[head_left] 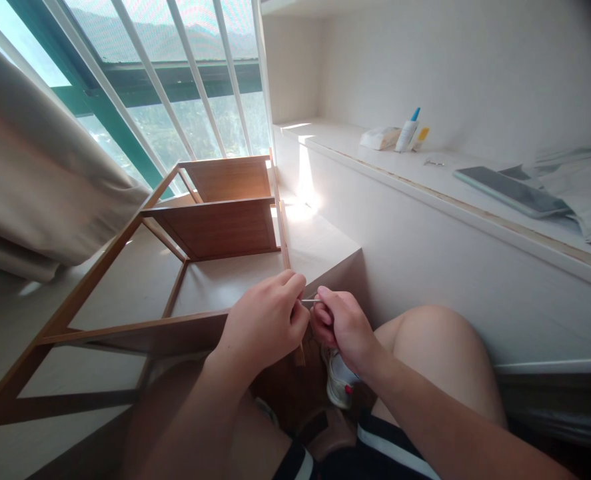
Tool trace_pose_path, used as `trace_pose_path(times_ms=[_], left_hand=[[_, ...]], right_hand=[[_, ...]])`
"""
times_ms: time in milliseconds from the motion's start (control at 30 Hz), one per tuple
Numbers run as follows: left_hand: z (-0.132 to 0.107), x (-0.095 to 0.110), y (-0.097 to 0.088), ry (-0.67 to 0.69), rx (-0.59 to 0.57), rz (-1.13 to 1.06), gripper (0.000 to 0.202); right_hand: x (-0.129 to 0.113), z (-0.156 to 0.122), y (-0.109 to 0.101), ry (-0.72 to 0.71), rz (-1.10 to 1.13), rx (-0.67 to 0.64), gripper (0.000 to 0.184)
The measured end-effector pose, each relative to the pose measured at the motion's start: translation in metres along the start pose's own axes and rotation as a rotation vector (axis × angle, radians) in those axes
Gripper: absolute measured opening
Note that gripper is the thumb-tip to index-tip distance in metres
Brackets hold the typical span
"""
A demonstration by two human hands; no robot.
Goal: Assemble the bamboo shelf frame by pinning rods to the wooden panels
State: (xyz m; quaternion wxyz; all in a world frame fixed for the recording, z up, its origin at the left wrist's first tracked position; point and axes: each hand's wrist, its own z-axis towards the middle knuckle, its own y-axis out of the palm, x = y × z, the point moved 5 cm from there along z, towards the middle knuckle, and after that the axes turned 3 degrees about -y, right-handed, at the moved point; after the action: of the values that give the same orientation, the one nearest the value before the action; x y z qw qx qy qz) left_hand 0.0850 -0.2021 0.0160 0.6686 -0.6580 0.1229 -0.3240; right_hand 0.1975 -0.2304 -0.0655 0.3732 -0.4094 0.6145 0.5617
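Observation:
A wooden shelf frame (125, 267) lies on its side in front of me, its brown panels (220, 227) toward the window. My left hand (265, 320) is closed at the frame's near right corner. My right hand (342, 327) is closed too, right beside it. Between the two hands runs a thin metal tool (310, 301), pinched by the fingers of both. The frame's corner itself is hidden under my hands. My bare knees and dark shorts fill the bottom of the view.
A white ledge (375, 167) runs along the right with a tissue pack (379, 138), a blue-capped tube (407, 131), a small metal piece (432, 162), a tablet (510, 190) and folded cloth (580, 193). A curtain (40, 173) hangs left of the barred window. A shoe (340, 383) lies between my legs.

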Motion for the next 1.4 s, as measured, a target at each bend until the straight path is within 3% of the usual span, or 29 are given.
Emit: trace_pose_path(times_ms=[200, 433, 667, 733, 867, 1100, 1400], left_hand=[[0.001, 0.000, 0.000, 0.000, 0.003, 0.008, 0.011], [0.000, 0.000, 0.001, 0.003, 0.001, 0.006, 0.011], [0.000, -0.001, 0.001, 0.003, 0.005, 0.005, 0.010], [0.000, -0.001, 0.001, 0.000, 0.005, 0.003, 0.010], [0.000, -0.001, 0.000, 0.003, 0.006, 0.004, 0.010], [0.001, -0.001, 0.001, 0.003, 0.014, -0.009, 0.009], [0.000, -0.001, 0.000, 0.003, 0.013, 0.005, 0.009]], right_hand=[[0.002, -0.002, 0.004, 0.230, 0.140, -0.003, 0.044], [0.001, -0.001, 0.004, 0.386, 0.183, 0.012, 0.044], [0.012, -0.009, 0.006, 0.642, 0.396, -0.161, 0.042], [0.015, -0.010, 0.005, 0.595, 0.358, -0.128, 0.042], [0.010, -0.005, 0.001, 0.321, 0.146, -0.030, 0.043], [-0.018, 0.000, -0.009, -0.205, -0.459, -0.080, 0.048], [-0.020, 0.006, -0.018, -0.448, -0.737, -0.164, 0.041]])
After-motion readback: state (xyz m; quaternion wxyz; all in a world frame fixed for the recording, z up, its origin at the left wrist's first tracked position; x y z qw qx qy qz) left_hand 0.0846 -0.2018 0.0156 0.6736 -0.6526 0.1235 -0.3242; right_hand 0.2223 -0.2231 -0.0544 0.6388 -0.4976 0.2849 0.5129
